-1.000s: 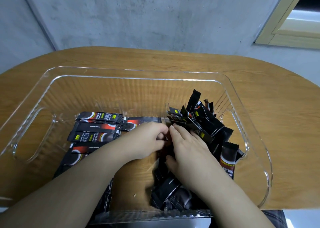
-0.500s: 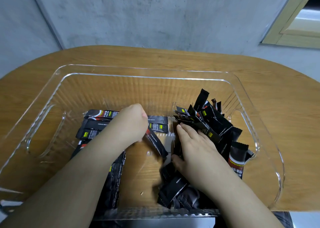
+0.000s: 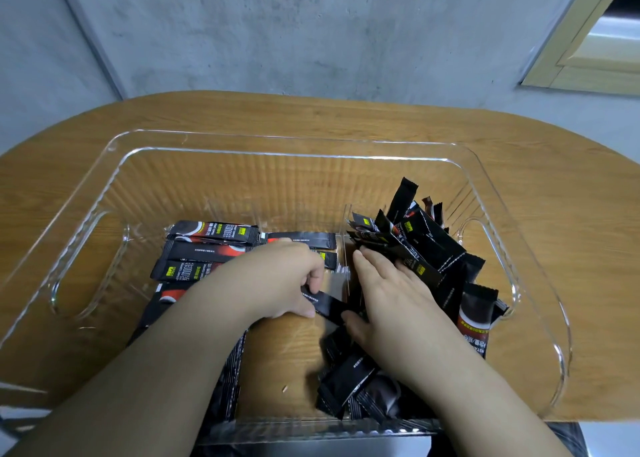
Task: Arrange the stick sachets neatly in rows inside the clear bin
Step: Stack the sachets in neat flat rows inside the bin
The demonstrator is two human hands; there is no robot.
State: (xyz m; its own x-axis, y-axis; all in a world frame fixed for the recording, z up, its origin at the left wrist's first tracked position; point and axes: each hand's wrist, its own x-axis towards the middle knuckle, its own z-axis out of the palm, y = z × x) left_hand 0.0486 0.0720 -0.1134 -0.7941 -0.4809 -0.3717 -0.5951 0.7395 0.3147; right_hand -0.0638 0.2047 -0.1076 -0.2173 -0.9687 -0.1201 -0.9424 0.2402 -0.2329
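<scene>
A clear bin (image 3: 498,186) stands on the wooden table. Black stick sachets lie in neat rows (image 3: 211,233) on its left floor, some hidden under my left forearm. A loose heap of sachets (image 3: 426,245) leans against the right wall and spills toward the near side. My left hand (image 3: 277,280) pinches one black sachet (image 3: 327,304) between thumb and fingers near the bin's middle. My right hand (image 3: 388,293) lies flat with straight fingers against the heap, its thumb touching the far end of that sachet.
The oval wooden table (image 3: 346,117) extends past the bin on all sides, with a grey wall behind. A pale door frame (image 3: 581,40) shows at the upper right. Bare bin floor (image 3: 284,349) lies between the rows and the heap.
My left hand has drawn one sachet out of the heap, first toward the rows and now lower, toward the bin's middle. My right hand has stayed on the heap.
</scene>
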